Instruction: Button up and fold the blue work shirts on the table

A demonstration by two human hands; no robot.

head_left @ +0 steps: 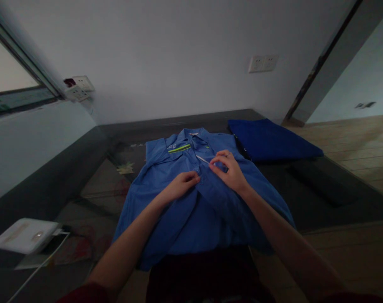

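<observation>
A blue work shirt (191, 210) with a yellow-green reflective stripe (179, 148) lies front-up on a dark table (320, 185), collar towards the wall. My left hand (181, 185) rests on the left front panel near the button line, fingers curled on the cloth. My right hand (228, 169) pinches the edge of the right front panel at chest height, beside a thin white strip (203, 159). Both hands meet at the shirt's front opening.
A darker blue folded garment (273, 141) lies at the table's back right. A white box-like device (25, 235) with a cable sits at the front left. Wall sockets (79, 87) and a window are on the left; wooden floor lies to the right.
</observation>
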